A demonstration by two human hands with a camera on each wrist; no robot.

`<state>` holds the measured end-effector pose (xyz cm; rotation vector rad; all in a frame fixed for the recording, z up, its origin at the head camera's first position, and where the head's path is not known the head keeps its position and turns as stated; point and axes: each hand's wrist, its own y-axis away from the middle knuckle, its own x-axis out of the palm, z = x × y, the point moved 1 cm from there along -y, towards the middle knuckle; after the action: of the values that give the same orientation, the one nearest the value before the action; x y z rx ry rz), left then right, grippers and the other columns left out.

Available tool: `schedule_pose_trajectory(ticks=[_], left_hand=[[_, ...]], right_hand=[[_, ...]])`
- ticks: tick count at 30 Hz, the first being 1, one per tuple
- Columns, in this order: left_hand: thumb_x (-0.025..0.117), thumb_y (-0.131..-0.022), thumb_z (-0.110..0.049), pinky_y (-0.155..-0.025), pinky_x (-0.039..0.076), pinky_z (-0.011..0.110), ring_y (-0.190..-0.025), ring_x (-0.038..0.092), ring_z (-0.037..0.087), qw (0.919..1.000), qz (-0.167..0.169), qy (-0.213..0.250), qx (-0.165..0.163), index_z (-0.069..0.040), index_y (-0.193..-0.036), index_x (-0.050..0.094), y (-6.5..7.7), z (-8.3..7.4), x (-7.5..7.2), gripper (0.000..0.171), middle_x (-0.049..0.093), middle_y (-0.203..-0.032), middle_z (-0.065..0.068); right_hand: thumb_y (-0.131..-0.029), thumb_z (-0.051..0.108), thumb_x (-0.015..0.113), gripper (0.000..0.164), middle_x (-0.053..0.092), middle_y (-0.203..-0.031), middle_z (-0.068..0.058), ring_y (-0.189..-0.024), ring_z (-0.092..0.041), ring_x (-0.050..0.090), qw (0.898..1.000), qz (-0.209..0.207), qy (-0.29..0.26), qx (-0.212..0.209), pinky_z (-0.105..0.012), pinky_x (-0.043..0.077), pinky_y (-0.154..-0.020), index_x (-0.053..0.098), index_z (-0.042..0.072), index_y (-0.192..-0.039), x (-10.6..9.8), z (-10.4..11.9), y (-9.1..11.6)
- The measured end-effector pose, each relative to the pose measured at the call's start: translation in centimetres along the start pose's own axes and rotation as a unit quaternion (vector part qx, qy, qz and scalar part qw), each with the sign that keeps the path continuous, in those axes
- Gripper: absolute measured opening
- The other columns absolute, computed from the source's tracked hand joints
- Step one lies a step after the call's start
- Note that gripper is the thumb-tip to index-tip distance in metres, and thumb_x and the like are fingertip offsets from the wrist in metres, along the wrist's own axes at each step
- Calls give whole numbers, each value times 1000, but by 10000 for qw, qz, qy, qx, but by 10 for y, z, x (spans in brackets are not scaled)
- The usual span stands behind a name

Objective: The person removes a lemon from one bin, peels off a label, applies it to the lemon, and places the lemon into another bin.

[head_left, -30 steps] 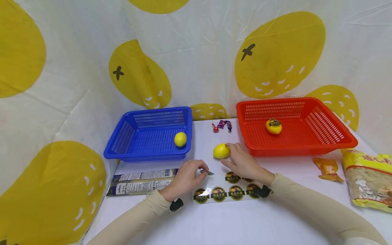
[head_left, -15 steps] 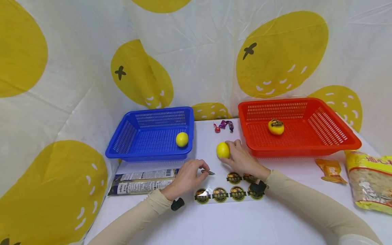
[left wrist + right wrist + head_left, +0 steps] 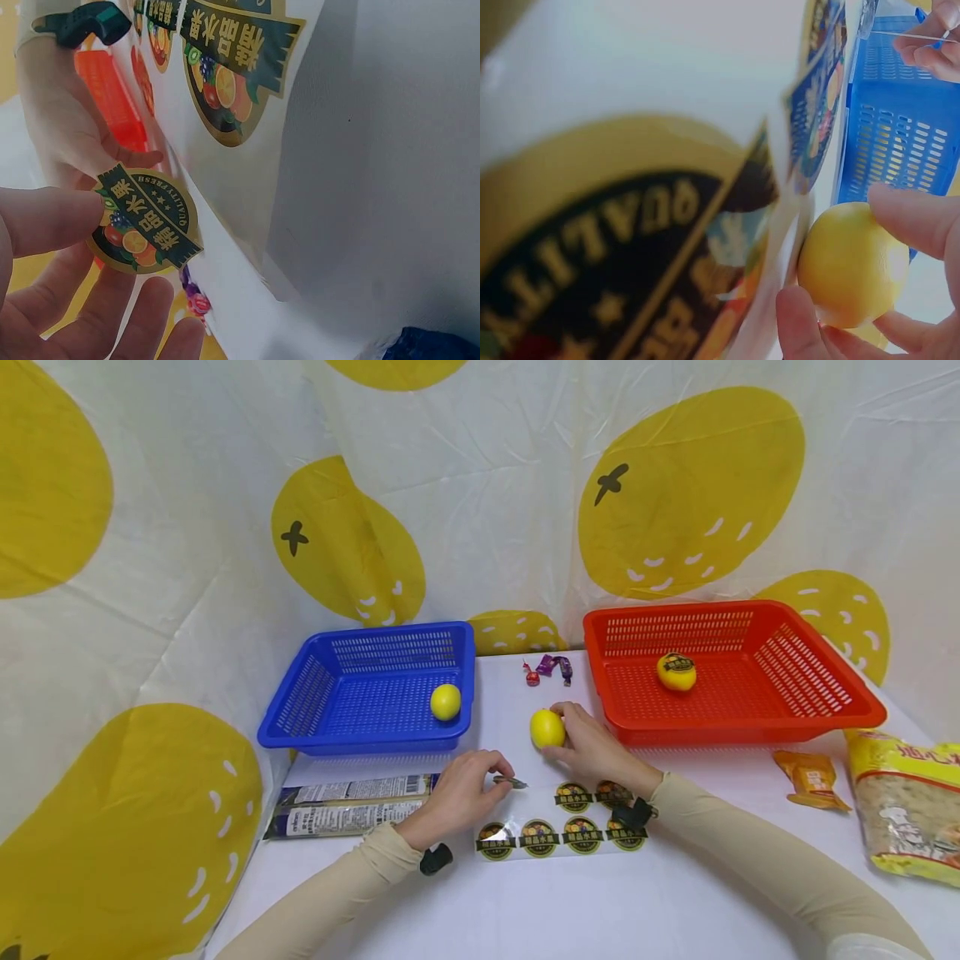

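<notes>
My left hand (image 3: 467, 789) pinches a round fruit-label sticker (image 3: 146, 221) between thumb and fingers. The label is black and gold with pictured fruit, and from the head it shows almost edge-on. My right hand (image 3: 596, 747) holds a yellow lemon (image 3: 547, 729) on the white table, thumb and fingers around its right side. In the right wrist view the lemon's (image 3: 851, 266) exposed skin is plain. Below both hands lies a clear sheet (image 3: 528, 815) with several more of these stickers; the right wrist overlaps its right end.
A blue basket (image 3: 300, 747) at back left contains one lemon (image 3: 446, 702). A red basket (image 3: 720, 727) at back right contains a labelled lemon (image 3: 677, 672). Small candies (image 3: 547, 667) lie between them. Two long packets (image 3: 345, 818) sit left; an orange packet (image 3: 812, 781) and large yellow bag (image 3: 903, 810) sit right.
The right hand has closed around the lemon and turned it, so it looks rounder from the head. The left hand stays in place with the sticker.
</notes>
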<state>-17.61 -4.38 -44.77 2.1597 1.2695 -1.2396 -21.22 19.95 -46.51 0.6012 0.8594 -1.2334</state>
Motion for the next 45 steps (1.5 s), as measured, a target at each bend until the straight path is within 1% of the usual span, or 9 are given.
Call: schedule_pose_trajectory(ticks=[3, 6, 10, 18, 21, 26, 32, 38, 45], left_hand=[[72, -93, -17, -92, 53, 36, -102, 68, 18, 10000, 17, 11, 1, -17, -102, 74, -1, -1, 1, 9, 77, -104, -2], [72, -93, -17, -94, 52, 38, -103, 68, 18, 10000, 68, 53, -18, -18, -103, 74, -1, -3, 1, 10, 77, -104, -3], [72, -93, -17, -96, 52, 39, -105, 68, 19, 9999, 121, 93, -33, -18, -103, 74, -1, -6, 1, 10, 77, -105, -2], [72, -93, -18, -93, 53, 37, -104, 68, 20, 9999, 104, 99, -55, -18, -102, 74, -1, -5, 2, 9, 76, -104, -2], [72, -94, -18, -93, 52, 37, -104, 68, 20, 9998, 120, 111, -103, -17, -103, 73, -2, -6, 2, 9, 76, -105, -2], [71, -94, -18, -95, 51, 40, -105, 68, 22, 9996, 97, 213, -140, -16, -103, 73, -4, -6, 0, 10, 76, -105, -1], [69, -95, -19, -97, 50, 39, -105, 69, 19, 9989, 54, 444, -127, -17, -104, 73, -11, -5, 0, 10, 77, -106, -1], [68, -97, -19, -83, 51, 30, -100, 69, 15, 9966, 21, 764, -292, -17, -102, 71, -26, -6, 1, 7, 77, -103, -2], [66, -99, -21, -84, 52, 30, -97, 68, 14, 9916, -92, 1178, -534, -15, -105, 69, -47, -5, 7, 9, 75, -102, 0]], right_hand=[[-89, 28, 81, 85, 51, -140, -24, -104, -28, 55, 9998, 160, -51, 48, -45, 52, -96, 32, 1, -154, 0, 0, 0], [-88, 25, 81, 93, 47, -144, -26, -111, -31, 57, 9997, 252, -64, 0, -51, 51, -106, 26, 3, -160, 0, 0, 0], [-89, 16, 79, 86, 47, -145, -27, -121, -35, 58, 9995, 265, -42, -142, -56, 47, -112, 31, 3, -159, 0, -1, 1], [-88, 13, 79, 80, 51, -145, -25, -123, -35, 57, 9993, 287, -102, -206, -55, 47, -112, 37, 2, -154, -2, -1, 1], [-87, 14, 81, 78, 54, -143, -23, -118, -32, 58, 9991, 307, -151, -243, -53, 50, -109, 39, 2, -153, -2, -1, 0], [-86, 15, 82, 77, 58, -138, -19, -104, -25, 58, 9981, 426, -265, -352, -42, 54, -97, 42, 3, -151, -4, 0, 1], [-86, 19, 84, 77, 57, -141, -14, -98, -20, 57, 9964, 698, -348, -337, -32, 53, -89, 43, 8, -150, -4, 2, 5], [-84, 23, 85, 78, 58, -140, -13, -96, -20, 58, 9956, 756, -301, -466, -27, 53, -83, 45, 9, -149, -3, 7, 9], [-84, 21, 86, 77, 60, -126, -8, -86, -17, 55, 9951, 713, -293, -621, -23, 48, -71, 45, 9, -148, -1, 11, 12]])
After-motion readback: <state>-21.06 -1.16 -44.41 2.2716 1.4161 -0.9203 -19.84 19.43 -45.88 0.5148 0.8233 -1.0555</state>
